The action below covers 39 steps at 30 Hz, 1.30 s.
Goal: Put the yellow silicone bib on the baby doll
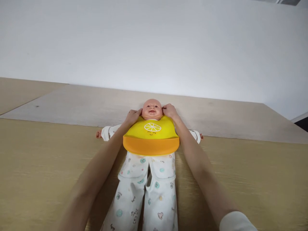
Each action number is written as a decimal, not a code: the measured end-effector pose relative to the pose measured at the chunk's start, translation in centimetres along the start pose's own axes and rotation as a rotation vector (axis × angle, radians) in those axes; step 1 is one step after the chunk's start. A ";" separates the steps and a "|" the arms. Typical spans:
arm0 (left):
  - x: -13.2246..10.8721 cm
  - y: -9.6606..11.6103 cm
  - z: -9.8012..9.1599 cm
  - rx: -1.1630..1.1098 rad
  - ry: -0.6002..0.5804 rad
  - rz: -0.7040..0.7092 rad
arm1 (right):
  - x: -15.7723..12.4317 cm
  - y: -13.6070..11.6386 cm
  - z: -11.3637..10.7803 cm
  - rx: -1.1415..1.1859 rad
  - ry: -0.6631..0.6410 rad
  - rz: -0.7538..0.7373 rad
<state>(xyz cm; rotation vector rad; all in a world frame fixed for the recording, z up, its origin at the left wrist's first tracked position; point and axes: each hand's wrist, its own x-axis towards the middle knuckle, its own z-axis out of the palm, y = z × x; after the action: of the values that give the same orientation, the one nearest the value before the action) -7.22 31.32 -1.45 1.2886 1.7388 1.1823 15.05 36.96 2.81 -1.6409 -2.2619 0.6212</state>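
A baby doll (151,109) lies on its back on the wooden table (48,160), dressed in white patterned clothes. A yellow and orange silicone bib (151,136) with a lemon drawing covers its chest. My left hand (133,116) is closed at the left side of the doll's neck, pinching the bib's strap end. At the right side of the neck my right hand (169,110) pinches the other strap end. The fingertips are partly hidden behind the doll's head.
The doll's arms spread sideways, small hands showing at both sides. Behind the table a lighter wooden board (72,102) runs to a white wall (154,48). A dark gap (302,123) shows at the far right edge.
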 end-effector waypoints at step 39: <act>-0.6 1.8 -0.9 0.643 -0.120 0.185 | 0.6 1.2 0.3 -0.001 0.062 -0.001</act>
<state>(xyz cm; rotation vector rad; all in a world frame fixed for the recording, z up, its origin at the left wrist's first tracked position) -7.21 30.65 0.55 1.8802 2.0212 0.6237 15.75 37.84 1.95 -1.6370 -2.2196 0.5612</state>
